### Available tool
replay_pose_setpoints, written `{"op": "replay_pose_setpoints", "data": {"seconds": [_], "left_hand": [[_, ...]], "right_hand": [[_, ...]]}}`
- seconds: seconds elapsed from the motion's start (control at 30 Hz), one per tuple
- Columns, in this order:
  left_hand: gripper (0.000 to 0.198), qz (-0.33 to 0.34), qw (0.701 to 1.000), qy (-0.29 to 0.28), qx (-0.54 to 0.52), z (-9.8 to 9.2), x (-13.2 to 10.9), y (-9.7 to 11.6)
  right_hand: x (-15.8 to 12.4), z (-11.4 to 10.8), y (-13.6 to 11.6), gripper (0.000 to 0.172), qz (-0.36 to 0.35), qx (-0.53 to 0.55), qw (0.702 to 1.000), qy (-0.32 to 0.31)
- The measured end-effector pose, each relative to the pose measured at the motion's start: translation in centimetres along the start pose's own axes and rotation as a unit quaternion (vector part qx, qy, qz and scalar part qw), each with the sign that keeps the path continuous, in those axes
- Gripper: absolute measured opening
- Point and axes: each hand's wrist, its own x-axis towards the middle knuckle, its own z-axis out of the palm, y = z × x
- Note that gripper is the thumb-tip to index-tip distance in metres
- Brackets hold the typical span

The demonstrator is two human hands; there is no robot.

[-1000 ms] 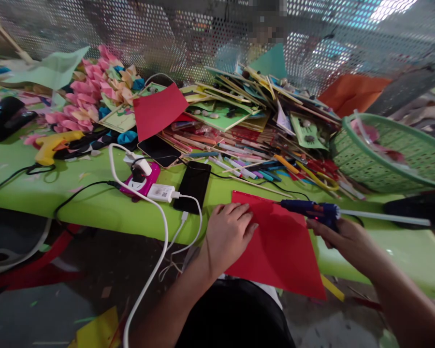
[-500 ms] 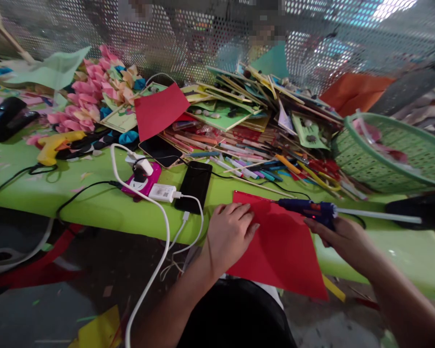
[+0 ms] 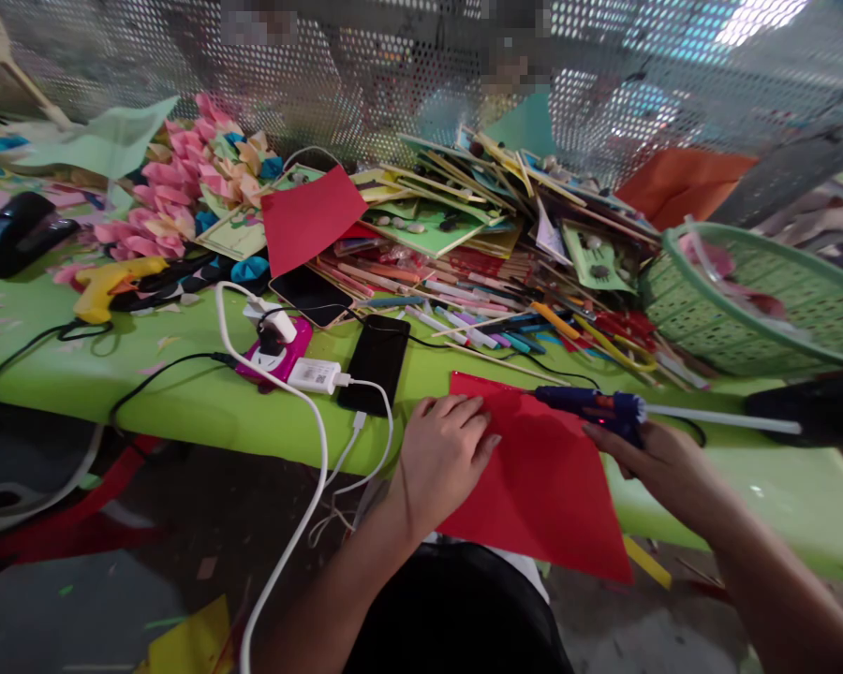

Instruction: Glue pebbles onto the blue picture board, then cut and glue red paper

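Observation:
A red sheet of paper [image 3: 548,487] lies at the front edge of the green table, its lower part hanging over. My left hand [image 3: 450,454] rests flat on the sheet's left side, fingers spread a little. In my right hand [image 3: 650,454] is a dark blue glue gun [image 3: 594,404] with a small red light and a white glue stick [image 3: 727,418] out of its back. The gun's nozzle points left, at the sheet's upper edge.
Behind lie a black phone [image 3: 376,363], a pink power strip [image 3: 277,351] with white cables, many markers and a pile of cards [image 3: 428,229]. A green basket [image 3: 759,300] stands right; a yellow glue gun [image 3: 112,285] and a stapler [image 3: 18,234] lie left.
My right hand and the blue glue gun have shifted very slightly left. My left hand stays in place on the red sheet.

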Motion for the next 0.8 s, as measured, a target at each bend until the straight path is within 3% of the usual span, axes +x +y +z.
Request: {"op": "replay_pose_setpoints", "data": {"seconds": [0.27, 0.53, 0.8], "left_hand": [[0.022, 0.0, 1.0, 0.009, 0.005, 0.3, 0.0, -0.1], [0.024, 0.003, 1.0, 0.009, 0.015, 0.1, 0.0, 0.0], [0.021, 0.0, 1.0, 0.012, 0.009, 0.2, 0.0, -0.1]], "right_hand": [[-0.4, -0.6, 2.0, 0.074, 0.053, -0.017, 0.998, -0.003], [-0.3, -0.2, 0.1, 0.066, 0.032, -0.004, 0.999, -0.01], [-0.6, -0.9, 1.8, 0.068, 0.057, -0.028, 0.998, -0.009]]}}
